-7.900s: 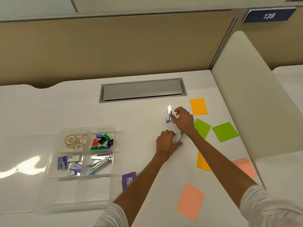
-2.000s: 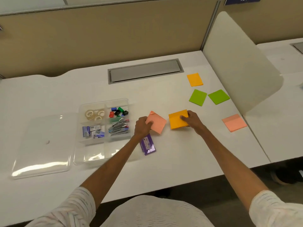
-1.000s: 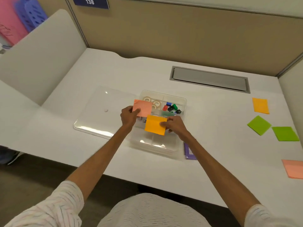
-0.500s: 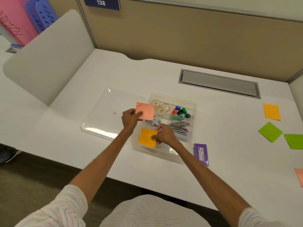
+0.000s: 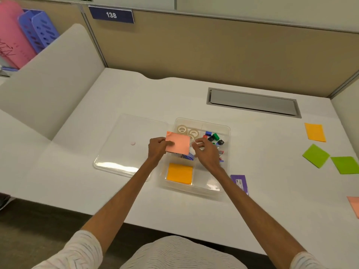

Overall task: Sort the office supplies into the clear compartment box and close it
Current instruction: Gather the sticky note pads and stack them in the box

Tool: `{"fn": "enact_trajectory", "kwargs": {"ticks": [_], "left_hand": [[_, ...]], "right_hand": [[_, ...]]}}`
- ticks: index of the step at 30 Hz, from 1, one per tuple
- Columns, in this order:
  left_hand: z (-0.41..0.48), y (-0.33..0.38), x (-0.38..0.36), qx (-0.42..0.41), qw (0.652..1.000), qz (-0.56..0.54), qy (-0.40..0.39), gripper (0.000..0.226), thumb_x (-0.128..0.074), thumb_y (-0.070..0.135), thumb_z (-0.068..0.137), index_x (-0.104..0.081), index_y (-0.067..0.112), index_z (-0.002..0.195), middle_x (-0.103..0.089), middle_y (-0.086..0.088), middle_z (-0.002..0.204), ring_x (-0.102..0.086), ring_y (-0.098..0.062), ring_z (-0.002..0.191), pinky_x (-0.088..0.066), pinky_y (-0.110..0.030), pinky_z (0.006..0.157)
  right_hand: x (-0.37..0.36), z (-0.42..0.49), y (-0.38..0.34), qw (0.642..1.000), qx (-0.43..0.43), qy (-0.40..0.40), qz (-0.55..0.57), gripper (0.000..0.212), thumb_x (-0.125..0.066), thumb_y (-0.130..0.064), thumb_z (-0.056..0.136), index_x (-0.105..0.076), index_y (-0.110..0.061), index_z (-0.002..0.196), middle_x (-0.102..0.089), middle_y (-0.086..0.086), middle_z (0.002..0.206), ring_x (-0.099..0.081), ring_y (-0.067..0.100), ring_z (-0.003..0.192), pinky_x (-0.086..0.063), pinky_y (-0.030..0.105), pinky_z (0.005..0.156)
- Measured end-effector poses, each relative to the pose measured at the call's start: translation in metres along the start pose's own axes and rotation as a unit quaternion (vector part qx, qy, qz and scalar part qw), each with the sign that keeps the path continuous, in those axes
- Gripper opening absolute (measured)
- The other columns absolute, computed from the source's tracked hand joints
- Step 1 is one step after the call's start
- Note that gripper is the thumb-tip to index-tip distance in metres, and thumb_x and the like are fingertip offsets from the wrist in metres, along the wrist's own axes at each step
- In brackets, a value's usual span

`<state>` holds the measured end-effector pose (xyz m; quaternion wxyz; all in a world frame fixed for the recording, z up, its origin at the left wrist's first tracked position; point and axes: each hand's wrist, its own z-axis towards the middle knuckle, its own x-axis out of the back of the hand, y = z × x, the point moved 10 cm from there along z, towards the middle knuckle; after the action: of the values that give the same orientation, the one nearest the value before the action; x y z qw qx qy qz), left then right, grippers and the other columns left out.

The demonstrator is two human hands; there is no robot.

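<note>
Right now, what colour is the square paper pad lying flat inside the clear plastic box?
Orange. The square paper pad shows best in the head view.

A white desk (image 5: 272, 191) carries everything here. Near its middle sits the clear compartment box (image 5: 227, 131), and its lid (image 5: 120, 152) lies flat just to the left, their edges touching or nearly so. A purple packet (image 5: 240, 182) lies just beside the box's near right corner. Well off to the right are an orange note (image 5: 314, 132), a green note (image 5: 315, 155) with a second green note (image 5: 345, 165) just beside it, and a salmon note (image 5: 354, 205) at the right edge. A grey cable hatch (image 5: 252, 101) is set into the far side.
</note>
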<state>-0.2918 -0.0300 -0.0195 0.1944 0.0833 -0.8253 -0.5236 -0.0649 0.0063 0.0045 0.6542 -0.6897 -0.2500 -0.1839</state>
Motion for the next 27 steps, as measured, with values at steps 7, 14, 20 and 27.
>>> {"fn": "enact_trajectory", "kwargs": {"ticks": [7, 14, 20, 27], "left_hand": [[-0.008, -0.007, -0.019, 0.034, 0.991, -0.025, -0.128, 0.020, -0.072, 0.000, 0.074, -0.070, 0.008, 0.093, -0.067, -0.007, 0.090, -0.065, -0.024, 0.078, -0.056, -0.023, 0.054], [-0.009, -0.020, -0.015, 0.036, 0.985, 0.038, -0.167, 0.028, -0.076, 0.011, 0.078, -0.069, 0.010, 0.106, -0.069, -0.007, 0.096, -0.068, -0.023, 0.079, -0.055, -0.023, 0.055], [-0.008, -0.011, -0.004, -0.041, 0.990, 0.069, -0.116, 0.029, -0.076, 0.033, 0.083, -0.069, 0.014, 0.104, -0.071, -0.004, 0.092, -0.068, -0.017, 0.079, -0.054, -0.025, 0.053], [-0.013, 0.003, -0.001, -0.128, 0.978, 0.143, -0.085, 0.032, -0.070, 0.037, 0.088, -0.072, 0.009, 0.101, -0.072, -0.007, 0.084, -0.066, -0.019, 0.060, -0.049, -0.022, 0.043]], "right_hand": [[-0.006, 0.007, 0.005, 0.990, -0.060, -0.026, 0.122, 0.037, -0.069, -0.026, 0.087, -0.059, -0.018, 0.122, -0.069, 0.003, 0.104, -0.071, 0.026, 0.088, -0.060, 0.043, 0.071], [-0.018, -0.001, 0.002, 0.990, -0.023, -0.098, 0.103, 0.021, -0.070, -0.014, 0.086, -0.072, -0.012, 0.107, -0.072, 0.011, 0.101, -0.069, 0.019, 0.071, -0.053, 0.023, 0.045], [-0.024, -0.003, 0.002, 0.987, -0.015, -0.126, 0.096, 0.021, -0.071, -0.017, 0.087, -0.073, -0.009, 0.106, -0.075, 0.010, 0.096, -0.072, 0.024, 0.072, -0.052, 0.021, 0.047], [-0.025, -0.001, 0.010, 0.985, -0.018, -0.151, 0.085, 0.023, -0.069, -0.016, 0.088, -0.072, -0.006, 0.109, -0.075, 0.011, 0.095, -0.070, 0.011, 0.064, -0.052, 0.017, 0.048]]}}
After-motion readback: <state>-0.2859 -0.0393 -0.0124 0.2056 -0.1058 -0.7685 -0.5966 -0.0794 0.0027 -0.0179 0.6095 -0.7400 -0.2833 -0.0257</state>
